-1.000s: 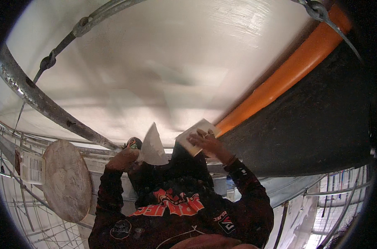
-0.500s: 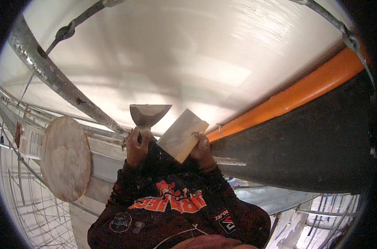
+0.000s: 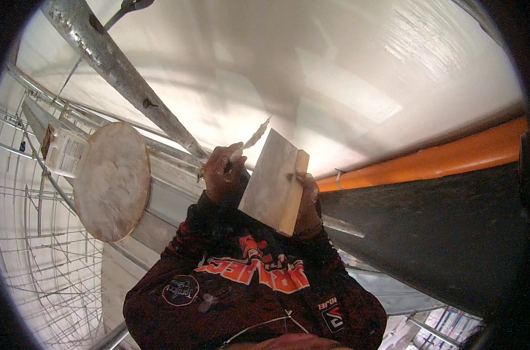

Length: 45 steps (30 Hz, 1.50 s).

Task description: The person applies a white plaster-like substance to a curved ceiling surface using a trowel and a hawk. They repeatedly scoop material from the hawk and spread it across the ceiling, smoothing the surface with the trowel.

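Observation:
My left hand [image 3: 223, 174] is closed round the handle of a putty knife [image 3: 254, 139]. Its blade is turned nearly edge-on and points up to the right, with what looks like filler along it. In my right hand [image 3: 307, 207] is a wide filling knife [image 3: 271, 181], a flat grey rectangular blade with a pale wooden strip along its back edge. My fingers wrap that strip. The two blades are close, with a small gap between them. Beyond both hands spreads a smooth white surface [image 3: 347, 70], streaked at its upper right.
A galvanised scaffold tube [image 3: 122, 76] slants past on the left. Below it are a round, plaster-smeared board [image 3: 112, 184] and a white container [image 3: 65, 153]. An orange tube [image 3: 428, 154] runs along the right above a dark panel [image 3: 422, 227]. Mesh and scaffolding show lower left.
The putty knife has turned from broadside to nearly edge-on. The wide filling knife has become steeper. My view has shifted, moving both hands rightward in the picture.

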Available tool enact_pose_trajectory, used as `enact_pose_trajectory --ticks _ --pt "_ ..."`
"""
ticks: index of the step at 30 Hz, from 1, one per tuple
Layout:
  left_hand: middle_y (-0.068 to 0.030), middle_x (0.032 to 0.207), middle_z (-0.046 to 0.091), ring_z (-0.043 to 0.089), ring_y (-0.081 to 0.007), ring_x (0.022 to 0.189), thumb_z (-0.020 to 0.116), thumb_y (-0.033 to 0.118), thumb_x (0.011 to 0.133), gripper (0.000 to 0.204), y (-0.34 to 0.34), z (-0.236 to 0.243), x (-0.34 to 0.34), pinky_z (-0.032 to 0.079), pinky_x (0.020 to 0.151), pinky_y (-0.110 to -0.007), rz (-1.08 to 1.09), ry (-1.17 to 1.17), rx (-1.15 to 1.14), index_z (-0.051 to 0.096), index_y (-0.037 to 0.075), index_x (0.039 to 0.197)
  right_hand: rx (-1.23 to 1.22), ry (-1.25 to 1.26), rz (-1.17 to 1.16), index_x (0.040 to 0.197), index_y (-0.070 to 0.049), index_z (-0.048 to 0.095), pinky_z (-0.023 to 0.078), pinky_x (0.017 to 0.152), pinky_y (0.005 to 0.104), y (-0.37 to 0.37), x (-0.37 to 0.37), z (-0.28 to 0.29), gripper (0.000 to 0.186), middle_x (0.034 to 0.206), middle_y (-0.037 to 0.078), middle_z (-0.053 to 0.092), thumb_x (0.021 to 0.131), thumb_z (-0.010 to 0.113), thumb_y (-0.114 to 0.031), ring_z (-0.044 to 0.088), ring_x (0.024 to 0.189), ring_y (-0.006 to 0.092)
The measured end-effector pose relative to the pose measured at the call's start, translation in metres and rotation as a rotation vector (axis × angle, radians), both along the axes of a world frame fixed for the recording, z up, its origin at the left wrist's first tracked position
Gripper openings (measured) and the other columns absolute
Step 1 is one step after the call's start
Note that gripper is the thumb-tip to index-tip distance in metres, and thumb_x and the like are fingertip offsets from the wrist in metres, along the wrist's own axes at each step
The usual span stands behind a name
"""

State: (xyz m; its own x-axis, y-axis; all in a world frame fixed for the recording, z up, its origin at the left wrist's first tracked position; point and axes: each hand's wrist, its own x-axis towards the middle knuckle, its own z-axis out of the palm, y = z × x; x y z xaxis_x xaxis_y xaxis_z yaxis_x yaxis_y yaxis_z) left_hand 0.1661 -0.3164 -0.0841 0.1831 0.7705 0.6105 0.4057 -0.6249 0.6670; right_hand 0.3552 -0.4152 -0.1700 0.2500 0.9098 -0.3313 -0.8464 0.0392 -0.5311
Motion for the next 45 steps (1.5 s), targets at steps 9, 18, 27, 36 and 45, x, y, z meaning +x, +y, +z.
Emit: enact_pose_trajectory --ticks 9,18,27,36,45 --pt "-0.0113 0.084 0.062 0.061 -0.0241 0.069 0.07 0.01 0.081 0.017 0.004 -0.019 0.003 0.049 0.06 -0.033 0.008 -0.042 -0.13 0.066 0.001 0.096 -0.033 0.119 0.085 0.121 0.004 0.045 0.058 0.077 0.0437 -0.003 -0.01 0.048 0.051 0.094 0.013 0.056 0.083 0.06 -0.025 0.062 0.089 0.0296" --pt "-0.0114 0.097 0.066 0.064 -0.0242 0.087 0.071 0.004 0.073 0.029 0.023 -0.112 -0.02 0.052 0.077 -0.036 -0.188 -0.315 -0.404 0.067 0.004 0.102 0.078 -0.057 0.049 0.101 -0.005 0.057 0.056 0.08 0.0434 -0.003 -0.037 0.085 0.022 0.094 0.008 0.059 0.087 0.061 -0.022 0.061 0.088 0.0246" --pt "-0.015 0.103 0.064 0.061 -0.0353 0.094 0.063 0.005 0.077 0.035 0.013 -0.148 -0.044 0.049 0.084 -0.043 -0.098 0.063 -0.227 0.065 0.01 0.111 0.239 -0.17 0.084 0.102 -0.006 0.056 0.058 0.078 0.0426 0.023 -0.017 0.111 0.032 0.088 0.008 0.061 0.084 0.067 -0.031 0.064 0.084 0.0231" --pt "-0.0121 0.09 0.062 0.061 -0.0328 0.088 0.064 0.007 0.077 0.037 0.002 -0.161 -0.042 0.05 0.077 -0.042 -0.095 0.06 -0.163 0.064 0.011 0.114 0.568 -2.342 -0.694 0.141 -0.011 0.037 0.028 0.108 0.0565 0.193 0.003 0.212 0.063 0.14 0.019 0.042 0.083 0.062 -0.007 0.041 0.129 0.0372" --pt "-0.0108 0.094 0.061 0.06 -0.0321 0.088 0.065 0.005 0.075 0.042 0.012 -0.178 -0.057 0.05 0.076 -0.043 -0.148 -0.043 -0.156 0.063 0.011 0.116 -0.002 -2.97 -1.15 0.138 -0.016 0.043 0.018 0.104 0.0699 0.305 -0.008 0.226 0.054 0.135 0.013 0.047 0.086 0.058 -0.016 0.042 0.13 0.033"
